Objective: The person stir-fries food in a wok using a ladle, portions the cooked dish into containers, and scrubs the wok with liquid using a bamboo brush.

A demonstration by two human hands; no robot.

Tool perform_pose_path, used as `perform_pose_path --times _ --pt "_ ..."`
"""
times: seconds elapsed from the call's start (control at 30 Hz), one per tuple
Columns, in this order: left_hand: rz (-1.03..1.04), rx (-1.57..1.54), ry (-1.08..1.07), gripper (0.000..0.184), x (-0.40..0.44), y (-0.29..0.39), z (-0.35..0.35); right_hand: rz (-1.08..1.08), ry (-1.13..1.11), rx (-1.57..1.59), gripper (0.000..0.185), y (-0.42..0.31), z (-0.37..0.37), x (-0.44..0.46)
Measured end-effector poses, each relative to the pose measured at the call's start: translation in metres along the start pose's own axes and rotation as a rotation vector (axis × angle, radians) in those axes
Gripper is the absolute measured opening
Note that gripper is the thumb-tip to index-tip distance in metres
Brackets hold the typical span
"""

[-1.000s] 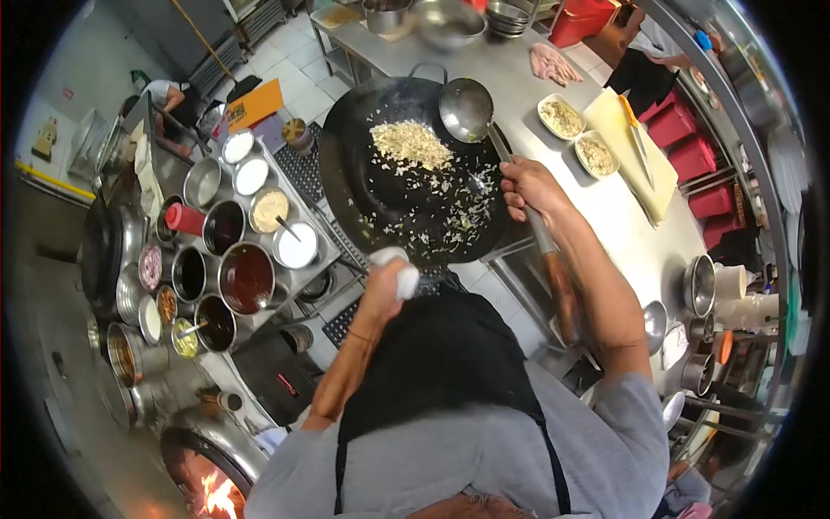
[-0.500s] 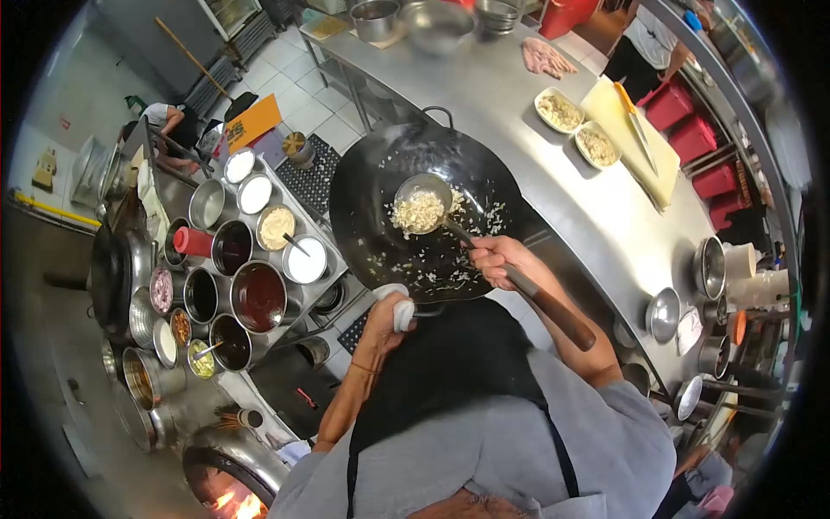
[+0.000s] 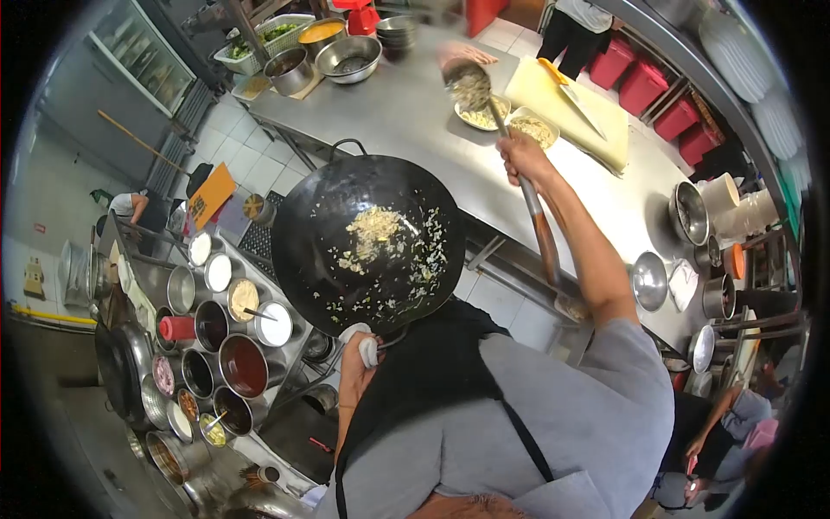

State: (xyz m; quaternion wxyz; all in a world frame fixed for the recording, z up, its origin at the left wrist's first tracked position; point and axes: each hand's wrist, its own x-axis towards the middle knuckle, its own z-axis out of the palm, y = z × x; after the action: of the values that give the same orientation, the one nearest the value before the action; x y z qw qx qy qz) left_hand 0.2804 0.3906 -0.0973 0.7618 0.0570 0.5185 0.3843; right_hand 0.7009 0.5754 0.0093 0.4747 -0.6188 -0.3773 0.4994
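"where's the ladle (image 3: 530, 199)?"
"up out of the wok (image 3: 298, 225), food in its bowl, over the counter (image 3: 380, 112) near two dishes (image 3: 556, 138); a moment ago it dipped inside."
"fingers?"
"right hand (image 3: 525, 162) wrapped round its handle; left hand (image 3: 354, 368) curled on a white cloth (image 3: 367, 350) at the wok's near edge."

Blurred ladle bowl (image 3: 468, 67), contents (image 3: 468, 88) indistinct

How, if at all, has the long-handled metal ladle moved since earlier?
Yes: the ladle moved from the round black wok toward the white oblong dishes.
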Motion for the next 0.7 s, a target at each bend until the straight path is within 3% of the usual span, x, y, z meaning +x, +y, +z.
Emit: perform_pose_path --times 0.07,0.17,0.37,0.57,0.67,0.7 --pt "0.019 -0.004 -0.014 0.007 0.002 -0.003 -0.001 -0.036 0.095 -0.173 0.013 0.001 -0.016 0.029" --pt "0.077 -0.004 -0.013 0.006 -0.007 -0.003 0.008 0.000 0.115 -0.258 0.022 0.004 -0.034 0.054" --pt "0.051 -0.077 0.017 0.006 -0.004 -0.013 0.007 0.047 0.111 -0.355 0.021 0.034 -0.052 0.085" --pt "0.034 -0.107 0.089 0.006 -0.012 -0.017 0.016 -0.041 0.157 -0.561 0.026 0.042 -0.046 0.076" --pt "0.042 -0.106 0.084 0.006 -0.013 -0.017 0.014 -0.203 0.205 -0.761 0.031 0.054 -0.043 0.079" --pt "0.045 -0.112 0.077 0.006 -0.011 -0.020 0.010 -0.140 0.213 -0.760 0.032 0.055 -0.043 0.080"
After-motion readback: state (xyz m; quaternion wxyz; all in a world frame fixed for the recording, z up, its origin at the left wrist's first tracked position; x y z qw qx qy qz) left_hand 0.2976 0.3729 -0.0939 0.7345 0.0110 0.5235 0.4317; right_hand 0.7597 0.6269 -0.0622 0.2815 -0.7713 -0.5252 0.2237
